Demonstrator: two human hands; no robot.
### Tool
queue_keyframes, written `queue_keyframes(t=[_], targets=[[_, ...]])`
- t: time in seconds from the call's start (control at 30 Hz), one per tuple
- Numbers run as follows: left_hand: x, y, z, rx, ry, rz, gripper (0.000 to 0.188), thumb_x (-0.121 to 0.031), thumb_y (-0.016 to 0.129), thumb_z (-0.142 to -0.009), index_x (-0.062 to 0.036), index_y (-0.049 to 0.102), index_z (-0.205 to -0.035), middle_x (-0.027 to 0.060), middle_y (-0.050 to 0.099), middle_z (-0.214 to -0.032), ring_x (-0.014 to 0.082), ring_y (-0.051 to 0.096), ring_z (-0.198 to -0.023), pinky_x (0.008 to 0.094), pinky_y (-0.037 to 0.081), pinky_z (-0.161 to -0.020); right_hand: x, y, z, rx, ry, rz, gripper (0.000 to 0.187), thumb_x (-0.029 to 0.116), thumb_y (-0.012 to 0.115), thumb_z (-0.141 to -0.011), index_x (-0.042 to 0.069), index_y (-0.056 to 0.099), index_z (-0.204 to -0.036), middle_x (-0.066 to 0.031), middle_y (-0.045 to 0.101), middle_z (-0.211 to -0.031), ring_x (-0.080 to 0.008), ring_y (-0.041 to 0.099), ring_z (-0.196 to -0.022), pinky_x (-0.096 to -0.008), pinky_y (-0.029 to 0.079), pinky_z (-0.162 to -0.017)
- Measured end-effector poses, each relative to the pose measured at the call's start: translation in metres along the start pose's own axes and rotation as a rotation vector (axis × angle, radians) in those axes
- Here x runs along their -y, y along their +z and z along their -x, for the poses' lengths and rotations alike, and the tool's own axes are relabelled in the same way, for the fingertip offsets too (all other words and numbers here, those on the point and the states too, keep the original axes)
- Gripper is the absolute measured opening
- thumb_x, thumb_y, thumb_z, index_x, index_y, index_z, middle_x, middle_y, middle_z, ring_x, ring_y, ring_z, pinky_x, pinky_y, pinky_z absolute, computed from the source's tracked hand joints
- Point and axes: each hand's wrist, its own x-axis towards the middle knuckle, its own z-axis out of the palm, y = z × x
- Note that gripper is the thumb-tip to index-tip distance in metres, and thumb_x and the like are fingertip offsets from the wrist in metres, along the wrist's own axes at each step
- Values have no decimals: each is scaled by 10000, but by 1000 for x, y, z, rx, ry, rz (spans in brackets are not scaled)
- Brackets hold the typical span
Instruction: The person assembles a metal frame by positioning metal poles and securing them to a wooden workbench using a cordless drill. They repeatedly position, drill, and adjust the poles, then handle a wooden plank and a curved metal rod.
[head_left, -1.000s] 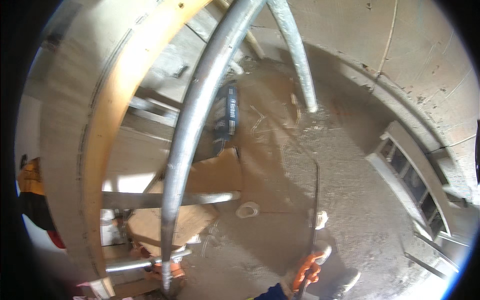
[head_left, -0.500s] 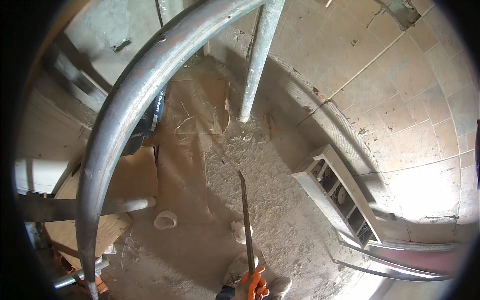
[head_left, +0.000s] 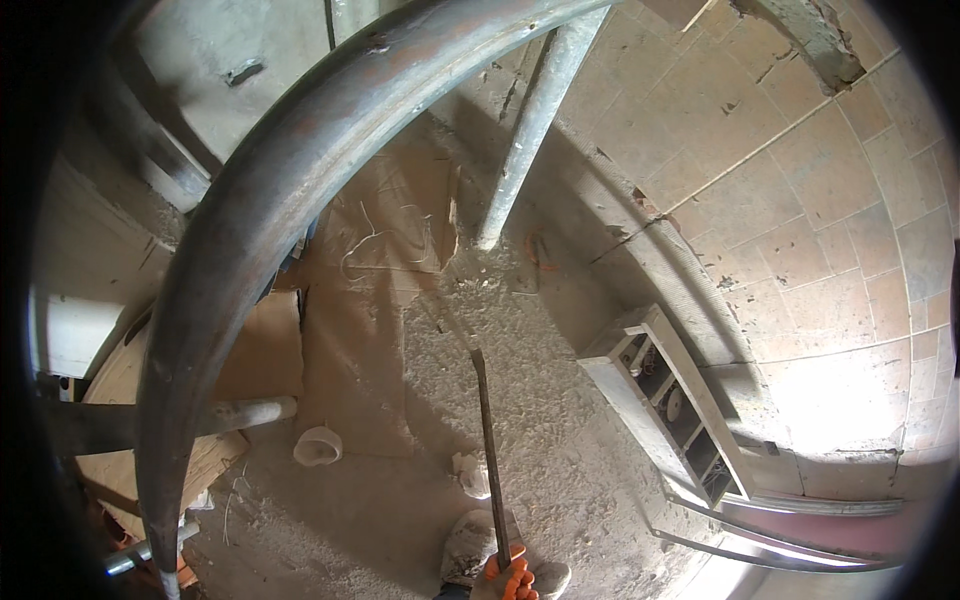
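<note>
My left hand (head_left: 508,578), in a light glove with orange-coated fingers, is at the bottom middle, closed round a crowbar (head_left: 488,440). The crowbar is long, thin and dark, and its slightly bent tip points away from me over the rough, dusty floor (head_left: 540,400). Whether the tip touches the floor, I cannot tell. The lower end of the bar is hidden by the hand and the picture's edge. Beside the bar lies a crumpled whitish lump (head_left: 472,474), just beyond my dusty shoe (head_left: 468,548). My right hand is out of view.
A thick metal pipe (head_left: 240,200) crosses close on the left, with an upright post (head_left: 535,130) beyond. Cardboard (head_left: 350,330) and a white round container (head_left: 318,446) lie on the left. To the right stands a narrow wooden box (head_left: 665,400) beside a tiled wall (head_left: 780,230).
The view has shifted slightly, and the thick pipe looms larger, covering more of the dark package behind it. My left hand keeps its hold on the crowbar, which has barely moved.
</note>
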Motion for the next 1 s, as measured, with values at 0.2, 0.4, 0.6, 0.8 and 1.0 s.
queue_keyframes(t=[0.2, 0.4, 0.6, 0.8, 1.0], targets=[[-6, 11, 7, -99, 15, -39, 190, -346, 552, -1011, -184, 481, -941, -24, 333, -603, 111, 280, -469, 274, 294, -425, -3, 1, 2, 18, 9, 32, 320, 340, 532, -1016, 92, 591, -1209, -67, 485, -919, -194, 435, -814, -358, 336, -700], [-7, 20, 8, -118, 98, -51, 189, -329, 575, -998, -161, 522, -1067, -15, 388, -616, 106, 349, -460, 284, 316, -416, -8, -5, 9, 34, 12, 65, 327, 337, 537, -1014, 87, 591, -1218, -77, 495, -953, -203, 445, -852, -367, 343, -732], [14, 15, 3, -263, 137, -187, 225, -296, 604, -979, -133, 504, -1097, 16, 497, -710, 116, 443, -489, 305, 404, -453, -20, -10, 20, 54, 19, 88, 333, 333, 543, -1011, 83, 591, -1227, -88, 505, -988, -212, 455, -891, -376, 350, -764], [48, -15, -33, -258, 309, -438, 426, -323, 634, -956, -116, 453, -1281, 77, 558, -817, 187, 531, -599, 360, 482, -553, -34, -12, 29, 75, 20, 88, 340, 330, 548, -1009, 79, 591, -1236, -99, 516, -1022, -221, 465, -929, -384, 357, -797], [54, -25, -31, -187, 251, -176, 517, -95, 613, -942, -47, 342, -1380, 105, 558, -926, 175, 588, -736, 384, 553, -719, -42, -19, 41, 91, 30, 85, 347, 326, 554, -1007, 75, 591, -1245, -109, 526, -1056, -230, 475, -967, -393, 363, -829]])
